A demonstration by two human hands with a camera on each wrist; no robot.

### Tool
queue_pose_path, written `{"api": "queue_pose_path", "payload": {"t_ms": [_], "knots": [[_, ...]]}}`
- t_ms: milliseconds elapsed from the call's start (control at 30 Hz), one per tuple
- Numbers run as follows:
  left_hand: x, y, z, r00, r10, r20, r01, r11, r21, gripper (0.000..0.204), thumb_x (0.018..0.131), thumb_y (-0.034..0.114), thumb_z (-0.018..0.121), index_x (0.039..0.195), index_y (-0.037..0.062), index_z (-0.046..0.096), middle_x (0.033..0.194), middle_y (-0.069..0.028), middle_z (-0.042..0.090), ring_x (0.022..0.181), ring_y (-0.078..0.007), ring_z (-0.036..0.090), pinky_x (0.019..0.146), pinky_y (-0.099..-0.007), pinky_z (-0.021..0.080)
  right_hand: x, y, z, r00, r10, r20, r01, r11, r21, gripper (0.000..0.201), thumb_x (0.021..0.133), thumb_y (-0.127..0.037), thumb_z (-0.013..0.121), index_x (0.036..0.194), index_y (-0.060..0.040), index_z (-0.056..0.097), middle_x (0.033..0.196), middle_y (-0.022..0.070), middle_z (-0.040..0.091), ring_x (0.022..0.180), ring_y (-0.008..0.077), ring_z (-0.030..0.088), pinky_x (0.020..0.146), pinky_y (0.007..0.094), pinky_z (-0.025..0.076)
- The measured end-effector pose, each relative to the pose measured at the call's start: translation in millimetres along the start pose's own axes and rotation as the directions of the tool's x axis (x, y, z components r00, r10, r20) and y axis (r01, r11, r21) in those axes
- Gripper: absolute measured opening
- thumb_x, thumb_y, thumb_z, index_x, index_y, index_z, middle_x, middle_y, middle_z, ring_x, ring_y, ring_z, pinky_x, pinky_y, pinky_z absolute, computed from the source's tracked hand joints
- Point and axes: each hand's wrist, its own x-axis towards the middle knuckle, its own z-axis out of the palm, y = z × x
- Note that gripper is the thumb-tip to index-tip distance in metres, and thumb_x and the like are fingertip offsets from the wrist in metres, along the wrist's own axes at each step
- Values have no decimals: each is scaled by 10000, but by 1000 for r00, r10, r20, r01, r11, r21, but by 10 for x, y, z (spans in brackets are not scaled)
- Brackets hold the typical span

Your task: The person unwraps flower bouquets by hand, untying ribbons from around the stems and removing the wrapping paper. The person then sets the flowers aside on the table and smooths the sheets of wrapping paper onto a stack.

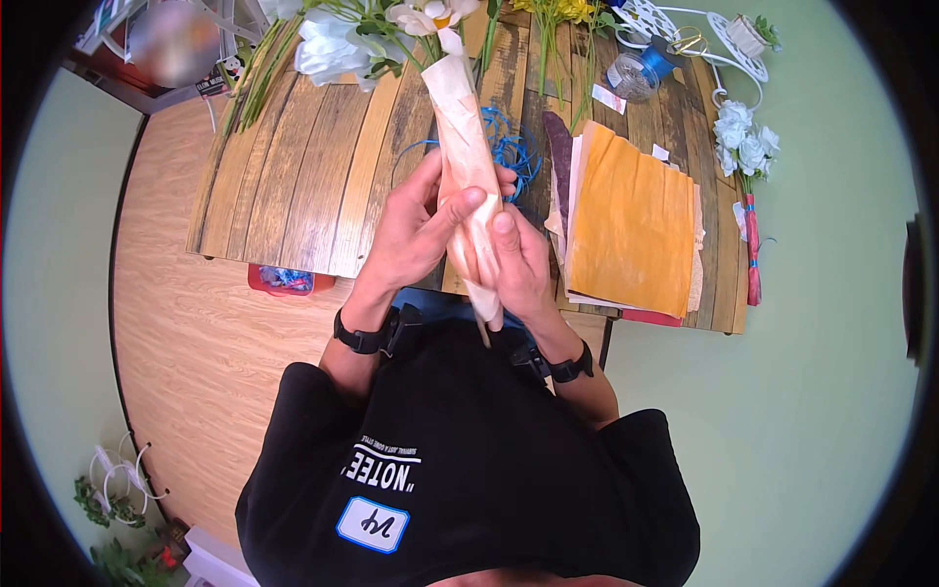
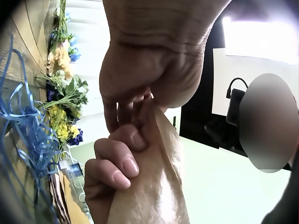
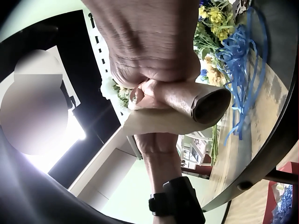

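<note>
A flower bundle wrapped in pale peach paper [image 1: 460, 127] is held upright in front of the torso, its lower end toward the body. My left hand [image 1: 411, 230] grips the wrapping from the left with the thumb laid across its front. On the other side, my right hand [image 1: 523, 264] grips it slightly lower, thumb along the paper. A cream flower [image 1: 430, 18] shows at the top of the wrap. In the right wrist view, the rolled paper end [image 3: 212, 107] forms an open tube. Part of the fingers is hidden behind the paper.
Blue ribbon [image 1: 514, 157] lies tangled on the wooden table [image 1: 313, 186] behind the bundle. Stacked wrapping sheets [image 1: 636, 220] with orange on top lie to the right. A ribbon spool [image 1: 636, 76] stands farther back. White-blue flowers [image 1: 748, 142] lie at the right edge; a red bin [image 1: 289, 280] sits below left.
</note>
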Motion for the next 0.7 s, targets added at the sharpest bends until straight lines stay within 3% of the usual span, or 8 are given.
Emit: {"api": "queue_pose_path", "payload": {"t_ms": [33,133,233,400,500,533,600,700], "knots": [[-9,-17,14,1000,1,1,-1,1000,1,391,1019,149,603,1344,-36,489,1260,-143,660,1103,-189,660,979,-338,527,-6,18,7,1000,-1,0,1,1000,0,533,1087,-437,427,1299,39,535,1121,86,631,987,94,602,839,252,497],[-6,-19,57,999,-22,-48,26,997,71,355,994,136,646,1293,-30,547,1156,-115,712,1021,-154,684,912,-309,547,25,116,-31,961,-271,-60,253,944,-214,413,991,-383,663,1094,12,600,846,87,680,749,113,624,665,289,512],[2,39,99,997,-68,-39,73,988,138,406,986,115,652,1327,-60,517,1143,-178,710,1036,-217,702,942,-358,566,9,160,-59,964,-228,-135,190,951,-245,358,972,-318,705,1066,11,599,842,76,683,722,88,612,618,261,500],[-5,25,128,999,-41,34,38,995,92,379,999,132,641,1324,-49,567,1123,-129,724,990,-166,703,884,-299,568,-86,-30,-71,966,-202,-162,197,979,-49,306,1014,-298,647,1013,6,612,845,18,658,721,42,573,618,215,473],[-52,-40,53,996,-75,45,70,991,111,336,1019,144,622,1315,-14,606,1110,-65,718,950,-90,652,824,-255,532,-89,-107,-133,971,-197,-138,181,976,-121,347,1032,-340,609,1028,7,622,875,28,661,753,47,571,646,220,468],[-61,-70,34,996,-72,46,67,992,110,336,1019,144,622,1315,-14,606,1110,-65,718,950,-90,652,824,-255,532,-76,-105,-136,970,-199,-137,183,975,-123,347,1032,-340,609,1028,7,622,875,28,661,753,47,571,646,220,468],[-91,-122,7,998,-54,22,52,993,102,327,1033,162,605,1306,-18,615,1108,-44,709,970,-74,630,827,-244,517,-57,-85,-126,981,-163,-108,170,984,60,382,1040,-369,585,1051,10,631,910,35,663,787,52,567,668,228,465],[-99,-136,13,997,-79,-17,79,997,27,345,1016,143,626,1316,-23,598,1120,-87,706,985,-103,645,843,-253,511,-28,-100,-122,980,-177,-87,182,982,51,379,1042,-360,581,1066,14,638,943,41,666,821,50,564,687,229,466]]}}
